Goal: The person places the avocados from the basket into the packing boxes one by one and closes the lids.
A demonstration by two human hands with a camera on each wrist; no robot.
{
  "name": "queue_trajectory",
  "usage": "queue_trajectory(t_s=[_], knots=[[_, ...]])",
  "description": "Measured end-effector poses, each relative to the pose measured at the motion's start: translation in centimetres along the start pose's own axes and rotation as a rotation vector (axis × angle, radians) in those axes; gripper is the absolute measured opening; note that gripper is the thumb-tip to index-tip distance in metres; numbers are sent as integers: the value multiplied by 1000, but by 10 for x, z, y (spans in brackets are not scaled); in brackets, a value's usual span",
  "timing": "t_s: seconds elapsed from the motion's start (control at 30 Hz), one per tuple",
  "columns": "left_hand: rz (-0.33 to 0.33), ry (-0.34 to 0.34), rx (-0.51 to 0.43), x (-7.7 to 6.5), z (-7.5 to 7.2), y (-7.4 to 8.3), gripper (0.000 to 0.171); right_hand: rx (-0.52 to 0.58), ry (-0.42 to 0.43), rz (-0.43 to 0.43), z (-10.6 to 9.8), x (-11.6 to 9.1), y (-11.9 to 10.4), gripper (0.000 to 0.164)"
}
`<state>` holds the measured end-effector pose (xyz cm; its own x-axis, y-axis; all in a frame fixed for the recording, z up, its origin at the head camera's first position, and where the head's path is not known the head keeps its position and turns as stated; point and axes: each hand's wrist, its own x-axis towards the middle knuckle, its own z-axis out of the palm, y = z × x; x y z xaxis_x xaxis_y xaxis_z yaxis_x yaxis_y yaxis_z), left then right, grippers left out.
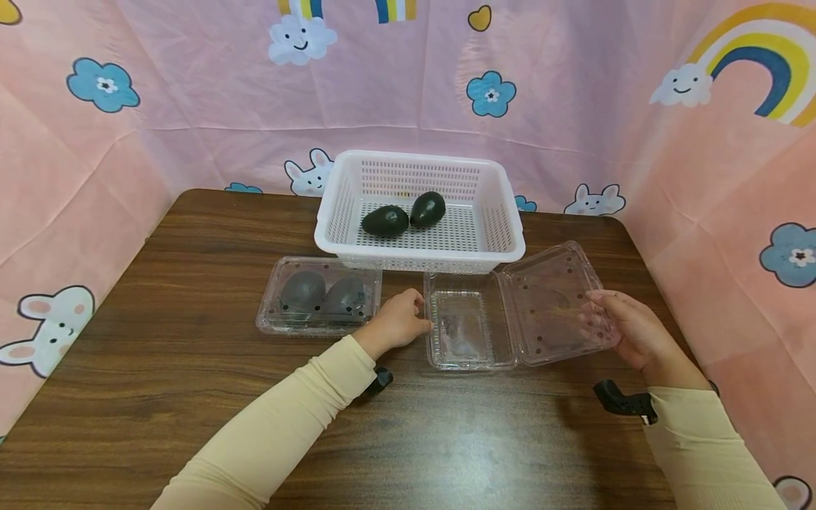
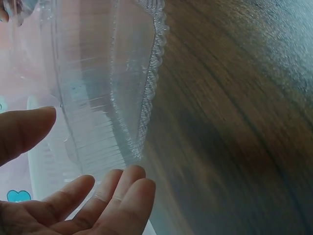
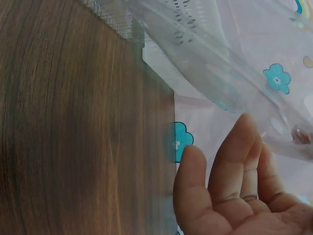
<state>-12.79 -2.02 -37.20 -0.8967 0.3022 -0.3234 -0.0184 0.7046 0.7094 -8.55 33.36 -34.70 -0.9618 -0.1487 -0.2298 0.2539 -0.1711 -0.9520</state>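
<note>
A clear plastic clamshell box [image 1: 459, 361] stands opened on the table, with its ridged tray to the left. Its vented lid [image 1: 548, 312] leans out to the right. My right hand [image 1: 631, 329] pinches the lid's outer edge, the thumb on one side and fingers showing through the plastic on the other. In the right wrist view, the fingers [image 3: 234, 164] lie fairly straight along the lid. My left hand [image 1: 398, 322] is by the tray's left rim, fingertips right at it. The left wrist view shows its thumb and fingers [image 2: 120, 196] apart, nothing between them.
Behind the box stands a white perforated basket [image 1: 421, 251] with two dark green avocados [image 1: 385, 221]. To the left lies a second clear box [image 1: 274, 319], closed over two dark avocados. Printed cloth [image 1: 408, 106] hangs around the brown wooden table [image 1: 140, 340].
</note>
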Motion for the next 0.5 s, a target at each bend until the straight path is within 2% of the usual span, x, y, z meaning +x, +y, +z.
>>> queue_trajectory(t_s=[0.3, 0.5], knots=[[14, 26, -13, -8, -4, 4, 44, -8, 6, -16, 3, -1, -1, 22], [40, 25, -37, -14, -8, 6, 44, -90, 51, -12, 6, -2, -2, 16]])
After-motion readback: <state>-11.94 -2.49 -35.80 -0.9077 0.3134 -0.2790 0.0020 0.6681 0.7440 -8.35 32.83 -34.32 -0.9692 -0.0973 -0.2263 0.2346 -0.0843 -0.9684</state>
